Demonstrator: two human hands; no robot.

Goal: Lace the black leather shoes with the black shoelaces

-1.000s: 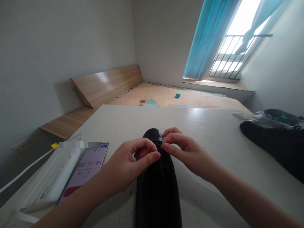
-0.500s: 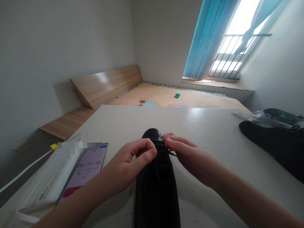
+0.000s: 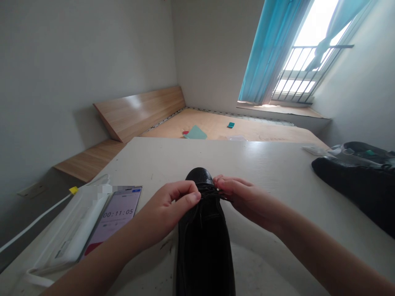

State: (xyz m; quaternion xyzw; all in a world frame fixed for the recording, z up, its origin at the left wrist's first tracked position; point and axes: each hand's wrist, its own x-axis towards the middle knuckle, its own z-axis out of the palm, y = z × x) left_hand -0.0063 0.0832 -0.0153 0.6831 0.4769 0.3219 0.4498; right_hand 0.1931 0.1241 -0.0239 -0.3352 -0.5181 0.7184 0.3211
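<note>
My left hand (image 3: 166,209) and right hand (image 3: 248,201) pinch the laces (image 3: 212,196) narrowly at the far end of a black leather shoe (image 3: 205,250) lying on the white bench (image 3: 271,164), the laces drawn to each side, untied as far as shows.

Black leather shoe (image 3: 204,250) cut off by bottom edge, shoelace (image 3: 212,195) partly hidden by left hand's fingers (image 3: 193,197), black bag (image 3: 354,185) cut off at right edge, blurred patch (image 3: 103,189) at lower left

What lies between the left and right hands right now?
In the head view, a dark shoelace stretches between the left hand and right hand, above the laced top of a black leather shoe.
</note>
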